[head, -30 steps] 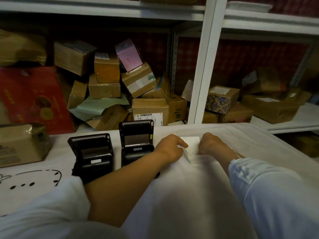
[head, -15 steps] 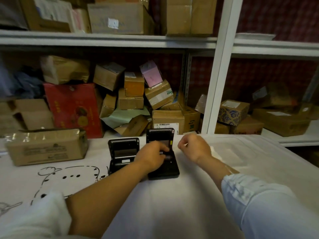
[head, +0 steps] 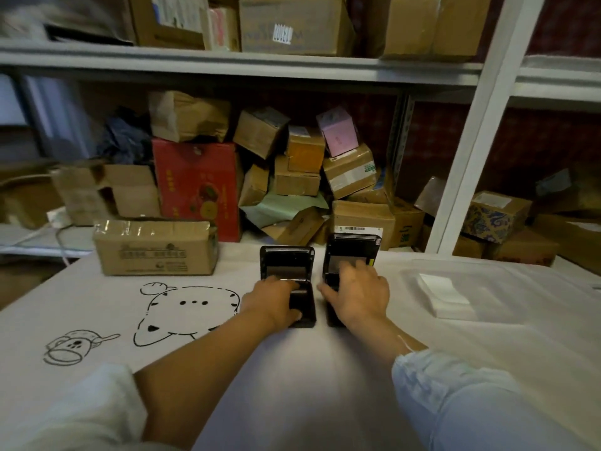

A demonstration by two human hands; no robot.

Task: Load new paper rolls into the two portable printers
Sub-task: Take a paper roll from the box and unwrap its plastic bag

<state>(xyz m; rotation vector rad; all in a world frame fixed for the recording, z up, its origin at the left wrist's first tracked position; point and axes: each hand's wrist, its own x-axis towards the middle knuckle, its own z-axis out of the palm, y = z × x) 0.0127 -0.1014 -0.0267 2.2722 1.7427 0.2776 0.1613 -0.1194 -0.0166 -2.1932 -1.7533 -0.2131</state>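
Two black portable printers stand side by side on the white table cover with their lids open. My left hand (head: 276, 304) grips the lower body of the left printer (head: 286, 260), fingers at its paper bay and thumb round its front edge. My right hand (head: 357, 294) lies over the right printer (head: 353, 250) with fingers spread across its bay and the thumb along its left side. Both hands hide the bays, so I see no paper in them. A white stack of paper (head: 445, 294) lies to the right in a clear shallow tray (head: 507, 281).
A taped cardboard box (head: 156, 249) sits on the table at the left, behind black cartoon drawings (head: 185, 310) on the cover. White metal shelving (head: 468, 151) stacked with parcels stands right behind the table edge.
Both hands left the white paper stack and moved left onto the two printers, the left hand going from the right printer to the left one. The view shifted up and left.
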